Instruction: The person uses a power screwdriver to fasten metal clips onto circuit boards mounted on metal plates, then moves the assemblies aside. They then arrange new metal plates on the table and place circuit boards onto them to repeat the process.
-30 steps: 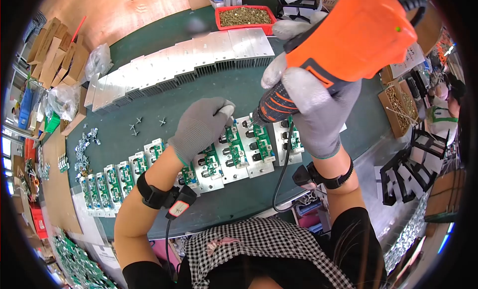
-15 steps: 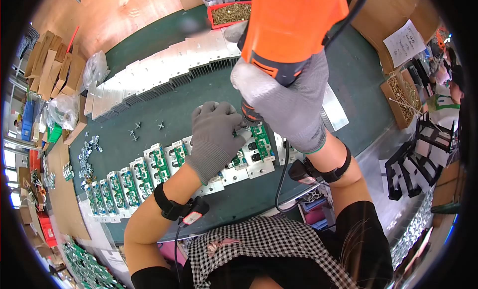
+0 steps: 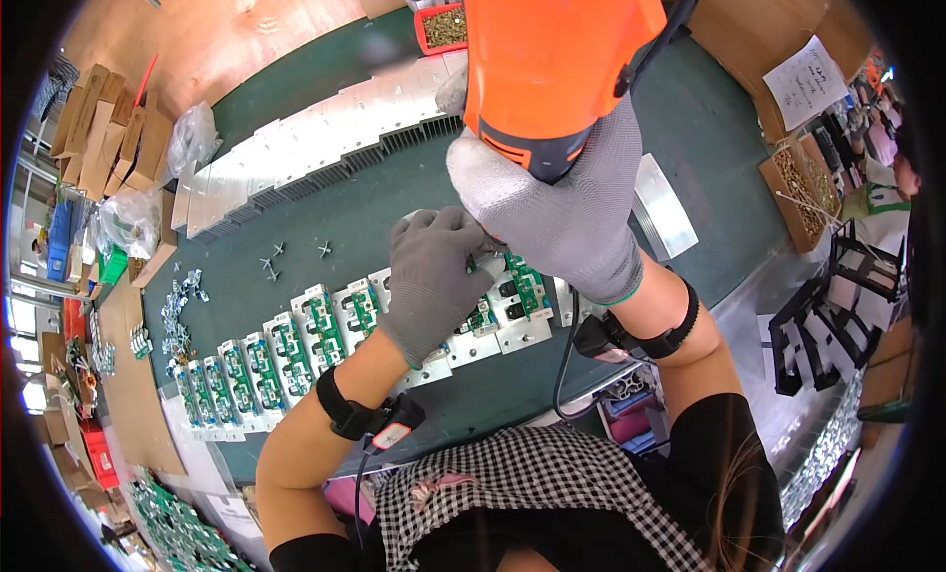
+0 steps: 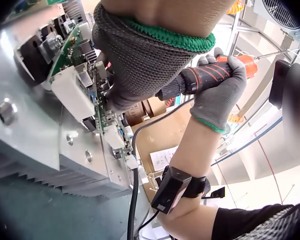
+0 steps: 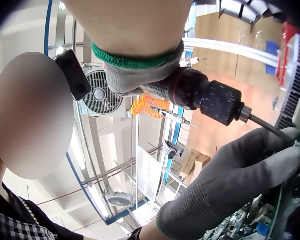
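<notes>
The gloved right hand grips an orange power driver, held upright above a row of green circuit boards on metal heat sinks. In the right wrist view the driver's chuck carries a long thin bit that slants down to a board. Thumb and forefinger of the gloved left hand pinch around the bit's lower end; any screw there is too hidden to tell. From the head camera, the left hand covers part of the boards right of the middle of the row.
Behind the boards runs a row of bare heat sinks; another heat sink lies right of the right hand. Small metal parts are scattered at left. A black cable crosses the front edge. A cardboard box of brass-coloured parts stands at right.
The driver has swung from a tilted pose to upright and moved left, towards the left hand. The left hand has shifted slightly right and down, its fingertips now meeting the bit.
</notes>
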Tool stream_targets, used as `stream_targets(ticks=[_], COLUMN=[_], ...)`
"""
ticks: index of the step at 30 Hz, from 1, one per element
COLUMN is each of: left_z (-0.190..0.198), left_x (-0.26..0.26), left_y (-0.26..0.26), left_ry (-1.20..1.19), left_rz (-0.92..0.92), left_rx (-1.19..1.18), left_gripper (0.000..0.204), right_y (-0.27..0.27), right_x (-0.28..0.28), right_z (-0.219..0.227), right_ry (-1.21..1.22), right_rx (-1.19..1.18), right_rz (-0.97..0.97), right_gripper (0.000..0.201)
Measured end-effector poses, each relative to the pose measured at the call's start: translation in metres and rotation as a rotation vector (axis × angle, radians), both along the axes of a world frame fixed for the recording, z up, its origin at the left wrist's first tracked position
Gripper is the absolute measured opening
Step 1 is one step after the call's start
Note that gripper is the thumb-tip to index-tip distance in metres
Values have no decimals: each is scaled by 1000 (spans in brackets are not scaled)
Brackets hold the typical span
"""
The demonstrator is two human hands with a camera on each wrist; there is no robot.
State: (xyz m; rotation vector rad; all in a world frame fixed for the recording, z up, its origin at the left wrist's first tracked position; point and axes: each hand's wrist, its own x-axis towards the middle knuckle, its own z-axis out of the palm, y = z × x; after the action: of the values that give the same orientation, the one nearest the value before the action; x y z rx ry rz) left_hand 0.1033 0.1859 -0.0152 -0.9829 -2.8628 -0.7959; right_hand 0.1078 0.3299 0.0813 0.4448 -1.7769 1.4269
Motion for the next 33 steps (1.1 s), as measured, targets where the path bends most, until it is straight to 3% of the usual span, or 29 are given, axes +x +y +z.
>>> stream_targets(ticks=[5, 8, 10, 12, 16, 18, 22, 25, 28, 33], left_z=[5, 20, 20, 34, 41, 11, 6, 49, 65, 59], left_x=[1, -2, -14, -42, -79, -92, -88, -54, -21, 11], left_y=[-1, -6, -23, -62, -117, -137, -134, -99, -71, -44], left_ry=[-7, -26, 95, -22, -203, -239, -134, -506, -678, -848], left_rz=[-29, -62, -84, -3, 371, 329, 186, 66, -45, -29], left_rx=[28, -95, 16, -19, -702, -620, -263, 200, 297, 445], left_gripper=[20, 19, 20, 26, 30, 28, 27, 32, 37, 37], right_y=[0, -5, -1, 12, 24, 19, 20, 19, 14, 11], right_x=[5, 8, 10, 15, 25, 29, 41, 50, 59, 68], right_z=[6, 18, 29, 36, 37, 37, 40, 42, 45, 48], right_ry=[-93, -92, -66, -43, -26, -47, -84, -43, 15, 50], right_rx=[42, -16, -53, -44, -76, -105, -78, -138, -277, -377], right_rz=[35, 118, 172, 164, 180, 181, 148, 201, 301, 368], right_gripper=[28, 36, 41, 43, 48, 49, 54, 56, 57, 59])
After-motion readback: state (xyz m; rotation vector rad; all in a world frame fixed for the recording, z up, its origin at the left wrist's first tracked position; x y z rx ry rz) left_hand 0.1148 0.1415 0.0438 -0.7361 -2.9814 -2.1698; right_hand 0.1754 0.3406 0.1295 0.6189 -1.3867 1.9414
